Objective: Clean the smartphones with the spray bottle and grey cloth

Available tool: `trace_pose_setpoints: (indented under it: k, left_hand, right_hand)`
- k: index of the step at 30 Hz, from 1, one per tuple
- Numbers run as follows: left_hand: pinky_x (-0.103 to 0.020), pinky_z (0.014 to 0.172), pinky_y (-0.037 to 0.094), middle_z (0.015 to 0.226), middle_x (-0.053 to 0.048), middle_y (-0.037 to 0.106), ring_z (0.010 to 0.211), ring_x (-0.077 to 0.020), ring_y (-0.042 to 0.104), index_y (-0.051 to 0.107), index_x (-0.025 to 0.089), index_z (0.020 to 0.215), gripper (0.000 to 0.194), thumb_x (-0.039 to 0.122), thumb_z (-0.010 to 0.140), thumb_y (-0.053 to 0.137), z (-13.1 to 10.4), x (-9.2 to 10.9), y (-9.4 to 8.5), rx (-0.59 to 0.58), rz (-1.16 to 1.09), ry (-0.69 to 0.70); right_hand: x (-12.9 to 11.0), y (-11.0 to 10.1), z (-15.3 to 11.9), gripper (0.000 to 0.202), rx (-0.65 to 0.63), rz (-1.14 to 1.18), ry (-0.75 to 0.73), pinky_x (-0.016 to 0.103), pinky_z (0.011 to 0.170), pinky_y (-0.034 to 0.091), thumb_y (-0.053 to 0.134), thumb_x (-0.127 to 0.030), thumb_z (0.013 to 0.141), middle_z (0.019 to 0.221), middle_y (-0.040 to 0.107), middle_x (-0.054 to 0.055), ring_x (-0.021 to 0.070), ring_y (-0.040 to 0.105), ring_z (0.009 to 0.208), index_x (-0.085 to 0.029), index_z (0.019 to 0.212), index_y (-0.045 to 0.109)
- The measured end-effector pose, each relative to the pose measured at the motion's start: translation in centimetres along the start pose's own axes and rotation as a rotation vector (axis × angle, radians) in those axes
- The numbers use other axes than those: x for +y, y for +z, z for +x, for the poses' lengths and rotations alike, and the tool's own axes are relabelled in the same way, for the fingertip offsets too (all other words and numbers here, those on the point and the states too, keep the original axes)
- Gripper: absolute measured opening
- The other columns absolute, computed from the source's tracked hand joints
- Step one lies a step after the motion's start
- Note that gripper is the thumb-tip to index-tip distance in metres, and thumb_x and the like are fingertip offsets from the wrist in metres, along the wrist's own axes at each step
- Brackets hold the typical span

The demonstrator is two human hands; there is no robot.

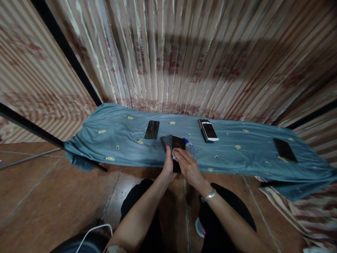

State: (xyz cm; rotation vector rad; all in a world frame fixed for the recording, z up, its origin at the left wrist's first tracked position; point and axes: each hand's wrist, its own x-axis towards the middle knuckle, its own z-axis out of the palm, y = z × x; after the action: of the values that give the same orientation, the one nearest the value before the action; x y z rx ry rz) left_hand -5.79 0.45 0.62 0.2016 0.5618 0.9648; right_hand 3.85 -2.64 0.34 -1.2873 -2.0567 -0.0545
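At the front edge of the cloth-covered table, my left hand (167, 167) grips what looks like a dark phone in an opened flip case (179, 142), its grey flap folded out to the left. My right hand (188, 165) has its fingers bent over the phone, pressing a small white wipe (174, 154) against its surface. Part of the wipe is hidden under the fingers. Just right of the phone lies a small clear bottle with a blue cap (192, 147).
A black phone (152, 130) lies to the left on the blue cloth (126, 140). Back right, a white phone (210, 131) rests on a darker one. Another dark phone (285, 150) is near the right end. Black poles (68, 52) and a striped curtain (168, 52) surround the table.
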Motion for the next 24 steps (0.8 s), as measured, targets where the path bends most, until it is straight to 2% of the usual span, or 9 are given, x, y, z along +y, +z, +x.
trace_pose_setpoints:
  k: [6,11,17,20,24]
  left_hand:
    - [-0.031,0.103,0.041,0.112,-0.010,0.068,0.115,-0.0203,0.059,0.063,0.012,0.116,0.050,0.047,0.096,0.032,-0.2,-0.1,0.8,0.038,-0.014,0.006]
    - [-0.034,0.106,0.039,0.127,-0.009,0.063,0.122,-0.0228,0.054,0.053,0.020,0.134,0.050,0.046,0.094,0.037,0.4,-0.6,0.6,0.018,-0.027,-0.013]
    - [-0.035,0.105,0.041,0.125,-0.010,0.064,0.119,-0.0230,0.057,0.050,0.019,0.136,0.052,0.046,0.093,0.039,1.2,-1.3,-0.1,0.027,0.006,-0.017]
    - [-0.036,0.103,0.043,0.120,-0.012,0.066,0.115,-0.0229,0.060,0.051,0.015,0.135,0.053,0.046,0.094,0.037,1.0,-1.3,0.2,0.058,0.036,-0.054]
    - [-0.037,0.100,0.045,0.113,-0.012,0.070,0.107,-0.0218,0.064,0.054,0.016,0.132,0.050,0.044,0.095,0.035,0.6,-1.2,0.8,0.079,0.057,-0.079]
  right_hand:
    - [1.6,0.7,1.7,0.041,0.025,-0.042,0.039,0.044,0.102,0.044,0.033,-0.014,0.095,0.126,0.058,0.014,0.0248,0.052,0.118,-0.017,0.130,0.054]
    - [2.9,1.1,3.0,0.041,0.046,-0.053,0.079,0.045,0.101,0.043,0.035,-0.015,0.094,0.126,0.058,0.015,0.0259,0.050,0.118,-0.016,0.130,0.054]
    - [3.7,1.0,3.3,0.039,0.068,-0.082,0.079,0.044,0.100,0.044,0.035,-0.015,0.094,0.124,0.059,0.015,0.0262,0.049,0.115,-0.014,0.128,0.055]
    - [4.2,0.9,3.2,0.040,0.069,-0.083,0.096,0.045,0.100,0.044,0.035,-0.014,0.094,0.124,0.058,0.015,0.0263,0.049,0.116,-0.015,0.129,0.054]
    - [5.1,0.9,2.6,0.040,0.071,-0.081,0.118,0.047,0.100,0.044,0.035,-0.015,0.094,0.123,0.059,0.017,0.0270,0.049,0.116,-0.012,0.129,0.054]
